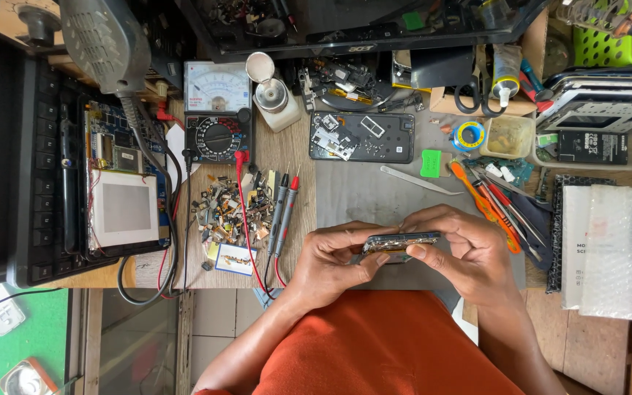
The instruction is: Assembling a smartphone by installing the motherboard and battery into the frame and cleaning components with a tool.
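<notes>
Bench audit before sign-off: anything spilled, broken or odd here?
Small loose parts lie scattered over the wood left of the grey mat. Both hands, left and right, hold a phone edge-on.

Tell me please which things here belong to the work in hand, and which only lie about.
In hand:
- phone, held edge-on
- left hand
- right hand

Lying about:
- opened phone
- analog multimeter with its probes
- pile of small parts
- tweezers
- scissors
- tape roll
</notes>
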